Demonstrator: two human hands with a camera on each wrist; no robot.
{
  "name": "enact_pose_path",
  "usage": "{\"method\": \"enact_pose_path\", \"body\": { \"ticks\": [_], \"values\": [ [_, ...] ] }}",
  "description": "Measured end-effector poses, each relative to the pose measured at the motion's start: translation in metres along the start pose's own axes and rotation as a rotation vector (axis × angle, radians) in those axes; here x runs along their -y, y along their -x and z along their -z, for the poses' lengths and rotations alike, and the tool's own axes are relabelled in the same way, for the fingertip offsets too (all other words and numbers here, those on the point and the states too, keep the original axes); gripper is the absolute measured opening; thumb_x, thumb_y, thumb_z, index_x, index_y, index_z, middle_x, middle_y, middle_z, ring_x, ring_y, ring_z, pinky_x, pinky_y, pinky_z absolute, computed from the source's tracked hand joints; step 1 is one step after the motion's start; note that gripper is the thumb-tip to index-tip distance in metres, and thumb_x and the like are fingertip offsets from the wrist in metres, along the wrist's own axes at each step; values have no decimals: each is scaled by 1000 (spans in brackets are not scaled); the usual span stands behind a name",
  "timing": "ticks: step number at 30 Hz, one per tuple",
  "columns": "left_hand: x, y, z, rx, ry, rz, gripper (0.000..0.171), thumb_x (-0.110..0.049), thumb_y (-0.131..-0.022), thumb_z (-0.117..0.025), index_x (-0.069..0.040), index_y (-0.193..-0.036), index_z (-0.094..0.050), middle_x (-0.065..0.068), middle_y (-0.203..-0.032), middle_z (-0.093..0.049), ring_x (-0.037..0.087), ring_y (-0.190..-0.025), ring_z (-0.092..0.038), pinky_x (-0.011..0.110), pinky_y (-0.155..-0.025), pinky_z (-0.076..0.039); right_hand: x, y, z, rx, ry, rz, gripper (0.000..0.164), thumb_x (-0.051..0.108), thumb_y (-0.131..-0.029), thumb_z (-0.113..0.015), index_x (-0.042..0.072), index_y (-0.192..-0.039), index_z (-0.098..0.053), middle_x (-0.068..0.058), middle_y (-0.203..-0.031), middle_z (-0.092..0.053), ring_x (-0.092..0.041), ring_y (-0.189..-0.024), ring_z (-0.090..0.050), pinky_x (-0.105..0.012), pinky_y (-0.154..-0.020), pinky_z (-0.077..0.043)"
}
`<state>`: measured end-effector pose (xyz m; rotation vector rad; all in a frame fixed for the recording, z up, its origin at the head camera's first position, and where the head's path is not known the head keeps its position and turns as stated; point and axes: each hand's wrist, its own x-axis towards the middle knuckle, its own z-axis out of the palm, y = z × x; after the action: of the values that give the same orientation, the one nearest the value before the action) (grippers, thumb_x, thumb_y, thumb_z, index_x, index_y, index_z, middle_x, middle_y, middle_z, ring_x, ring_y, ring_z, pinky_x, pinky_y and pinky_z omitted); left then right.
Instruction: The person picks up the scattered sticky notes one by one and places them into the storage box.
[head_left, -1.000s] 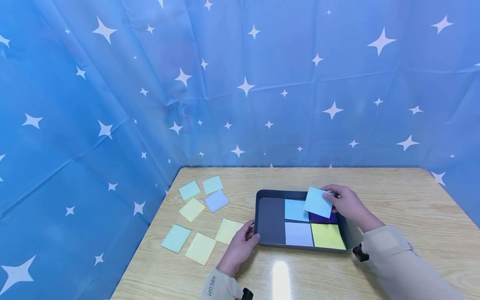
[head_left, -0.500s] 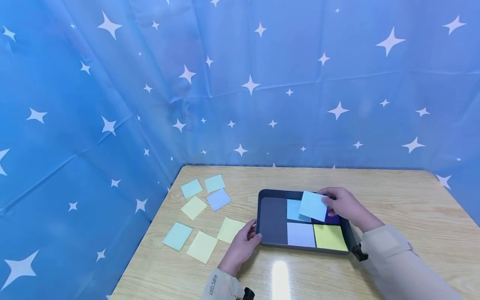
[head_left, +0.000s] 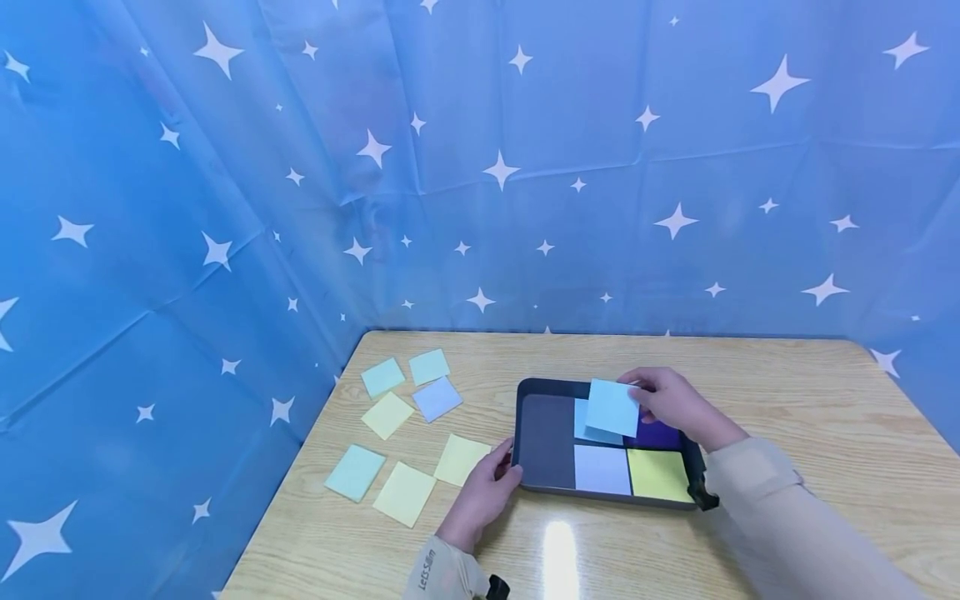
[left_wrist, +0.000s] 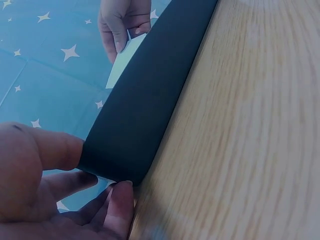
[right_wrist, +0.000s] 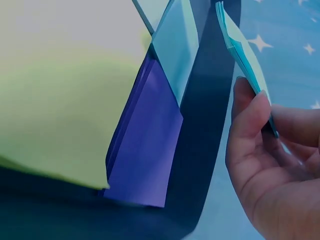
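In the head view my right hand (head_left: 670, 402) pinches a light blue sticky note pad (head_left: 611, 407) by its right edge. Several thin layers show along the side of this pad (right_wrist: 247, 65) in the right wrist view. It hangs tilted above the black tray (head_left: 546, 493), partly covering a blue pad (head_left: 582, 425) inside. Purple notes (head_left: 658, 435), a yellow pad (head_left: 658, 475) and a pale lavender pad (head_left: 602, 470) also lie in the tray. My left hand (head_left: 482, 497) holds the tray's near left corner, fingers and thumb around its wall (left_wrist: 132, 125).
Several loose notes lie left of the tray, among them a mint one (head_left: 355, 472), a pale yellow one (head_left: 405, 494) and a lavender one (head_left: 437, 399). The tray's left compartment (head_left: 546, 440) shows its dark floor. A starry blue curtain (head_left: 480, 208) hangs behind the wooden table (head_left: 787, 375).
My right hand has carried the light blue pad leftward, from over the purple notes to over the blue pad. My left hand keeps its place at the tray corner.
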<state>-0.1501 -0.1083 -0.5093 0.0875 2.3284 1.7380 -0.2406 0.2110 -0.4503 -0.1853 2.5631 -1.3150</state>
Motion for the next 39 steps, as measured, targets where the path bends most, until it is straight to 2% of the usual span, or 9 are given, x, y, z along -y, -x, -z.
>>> {"method": "enact_pose_path", "body": {
  "ticks": [5,15,23,27,33,39],
  "values": [
    [0,0,0,0,-4,-8,51,-16,-103,-55,-9,-153,-45,18,-144,-55,34,-133,-51,56,-113,-39,-3,-4,-7,-12,-19,3,32,11,-106,-50,-1,-135,-56,-19,-110,-63,-23,-81,-59,-35,-74,-59],
    [1,0,0,1,-2,-9,51,-18,-104,-55,-11,-153,-44,16,-143,-56,34,-133,-52,57,-113,-39,-8,-12,-12,7,-45,-14,28,10,-106,-50,-2,-130,-57,-17,-109,-63,-23,-83,-61,-34,-73,-57],
    [2,-2,0,0,-21,2,51,-19,-104,-55,-12,-153,-45,13,-140,-58,29,-129,-54,52,-111,-42,-7,-19,-16,44,-70,-50,17,9,-105,-52,-1,-117,-54,-14,-99,-62,-24,-80,-58,-35,-70,-53],
    [1,-1,0,-1,-19,4,51,-19,-104,-55,-11,-153,-45,13,-138,-59,27,-126,-55,51,-110,-43,-6,-21,-18,56,-35,-52,13,7,-104,-53,-2,-114,-56,-12,-93,-63,-23,-77,-59,-36,-68,-52],
    [1,-1,0,-12,-25,9,51,-18,-103,-56,-12,-152,-46,9,-131,-62,21,-119,-57,44,-105,-46,-4,-23,-20,60,88,-15,16,4,-100,-59,-3,-114,-59,-12,-91,-62,-22,-73,-58,-35,-65,-50],
    [2,-2,1,-13,-9,-4,51,-17,-102,-58,-10,-151,-47,9,-128,-62,22,-116,-56,44,-102,-46,-2,-24,-20,59,223,50,22,6,-98,-62,-3,-117,-64,-18,-105,-67,-22,-81,-63,-36,-69,-53]
  ]
}}
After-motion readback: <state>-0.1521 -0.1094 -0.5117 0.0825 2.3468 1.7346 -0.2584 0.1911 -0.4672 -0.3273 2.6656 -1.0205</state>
